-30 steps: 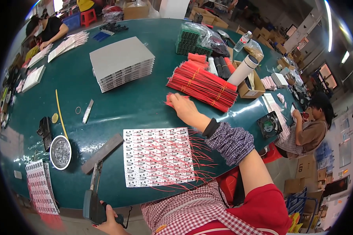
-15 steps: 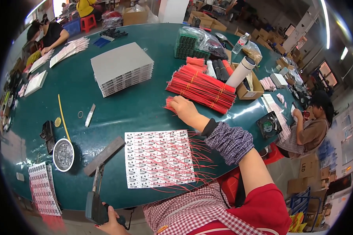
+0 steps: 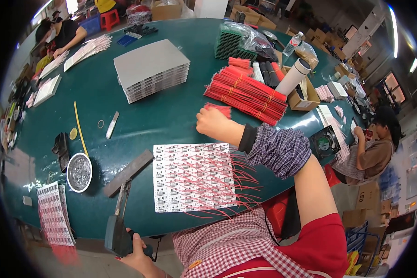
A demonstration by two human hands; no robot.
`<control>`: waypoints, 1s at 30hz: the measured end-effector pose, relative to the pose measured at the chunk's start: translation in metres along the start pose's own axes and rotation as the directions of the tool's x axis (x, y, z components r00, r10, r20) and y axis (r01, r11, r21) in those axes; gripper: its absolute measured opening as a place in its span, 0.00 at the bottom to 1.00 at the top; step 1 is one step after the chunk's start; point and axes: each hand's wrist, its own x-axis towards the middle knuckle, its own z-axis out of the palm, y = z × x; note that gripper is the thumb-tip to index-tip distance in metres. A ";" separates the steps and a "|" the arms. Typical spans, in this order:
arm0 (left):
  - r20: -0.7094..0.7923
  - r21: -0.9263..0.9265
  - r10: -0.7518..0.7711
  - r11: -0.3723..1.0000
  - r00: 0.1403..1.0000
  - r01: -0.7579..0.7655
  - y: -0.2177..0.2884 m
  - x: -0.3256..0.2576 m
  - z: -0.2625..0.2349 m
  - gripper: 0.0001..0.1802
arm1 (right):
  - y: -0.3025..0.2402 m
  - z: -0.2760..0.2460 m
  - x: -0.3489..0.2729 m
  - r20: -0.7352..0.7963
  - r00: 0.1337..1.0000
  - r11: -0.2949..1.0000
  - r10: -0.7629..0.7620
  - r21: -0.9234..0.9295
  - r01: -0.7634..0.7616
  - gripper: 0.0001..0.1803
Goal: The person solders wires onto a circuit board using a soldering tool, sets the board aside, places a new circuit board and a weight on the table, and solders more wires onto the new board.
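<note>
My left hand (image 3: 139,254), at the lower edge, is wrapped round the handle of a pistol-shaped soldering gun (image 3: 116,235). The gun's metal front reaches up to a dark grey bar (image 3: 129,173) on the table. My right hand (image 3: 213,123) is closed, fingers curled down, just nearer me than a small bundle of red wires (image 3: 221,110). What its fingertips pinch, if anything, is hidden. Between my arms lies a white circuit board panel (image 3: 192,178) with rows of small parts. Thin red wires rise from many of them and hang past its right edge.
Behind my right hand lie large red wire bundles (image 3: 245,95), near a pale flask (image 3: 293,76). A stack of grey panels (image 3: 152,65) stands farther back. Left are a white-rimmed bowl (image 3: 79,172) and wired panels (image 3: 54,215) overhanging the edge. A person (image 3: 377,143) sits at right.
My right hand has drawn back from the small red wire bundle, leftward and slightly toward me, so more of it shows. My left hand keeps the soldering gun; the whole view has shifted slightly.
</note>
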 end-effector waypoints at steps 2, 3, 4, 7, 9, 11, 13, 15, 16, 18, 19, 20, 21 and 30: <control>0.044 0.024 -0.057 0.998 0.997 0.056 0.015 -0.009 0.001 0.24 | -0.006 0.003 0.005 0.031 0.997 0.995 0.073 0.072 -0.075 0.02; 0.026 0.040 -0.069 0.997 0.997 0.067 0.014 -0.007 0.003 0.24 | -0.008 0.008 0.003 0.040 0.994 0.990 0.102 0.095 -0.105 0.02; 0.062 -0.015 -0.080 0.997 0.995 0.081 0.012 -0.007 -0.001 0.25 | -0.009 0.001 0.001 -0.011 0.993 0.981 0.122 0.155 -0.118 0.03; 0.123 -0.191 -0.135 0.969 0.983 0.157 0.011 -0.015 0.001 0.27 | -0.018 -0.041 -0.009 -0.187 0.939 0.905 0.290 0.371 -0.206 0.05; 0.135 -0.208 -0.184 0.955 0.974 0.210 0.010 -0.019 0.006 0.29 | -0.042 -0.068 -0.014 -0.305 0.868 0.804 0.391 0.573 -0.161 0.07; 0.167 -0.242 -0.218 0.936 0.962 0.255 0.007 -0.020 0.005 0.31 | -0.078 -0.093 -0.015 -0.288 0.869 0.717 0.403 0.689 -0.105 0.09; 0.237 -0.212 -0.232 0.935 0.943 0.283 0.006 -0.023 0.000 0.33 | -0.112 -0.105 -0.017 -0.262 0.864 0.616 0.431 0.785 -0.069 0.10; 0.207 -0.207 -0.251 0.934 0.946 0.293 0.003 -0.028 -0.007 0.29 | -0.143 -0.111 -0.015 -0.234 0.858 0.480 0.458 0.877 -0.017 0.13; 0.236 -0.109 -0.178 0.972 0.955 0.208 -0.004 -0.029 -0.011 0.27 | -0.155 -0.111 -0.015 -0.229 0.860 0.471 0.455 0.882 -0.014 0.13; 0.258 0.042 -0.080 0.997 0.963 0.071 -0.008 -0.033 -0.017 0.21 | -0.174 -0.105 -0.015 -0.177 0.864 0.412 0.471 0.911 -0.038 0.11; 0.256 0.050 -0.090 0.996 0.962 0.079 -0.009 -0.036 -0.018 0.21 | -0.180 -0.100 -0.016 -0.167 0.867 0.403 0.469 0.914 -0.042 0.11; 0.267 0.084 -0.075 0.995 0.961 0.054 -0.009 -0.038 -0.018 0.22 | -0.185 -0.095 -0.016 -0.175 0.857 0.434 0.485 0.899 -0.062 0.11; 0.279 0.115 -0.060 0.993 0.959 0.029 -0.009 -0.040 -0.019 0.24 | -0.190 -0.090 -0.015 -0.184 0.847 0.465 0.500 0.881 -0.083 0.10; 0.332 0.255 0.025 0.960 0.943 -0.115 0.001 -0.038 -0.008 0.13 | -0.198 -0.089 -0.010 -0.226 0.846 0.552 0.484 0.828 -0.095 0.12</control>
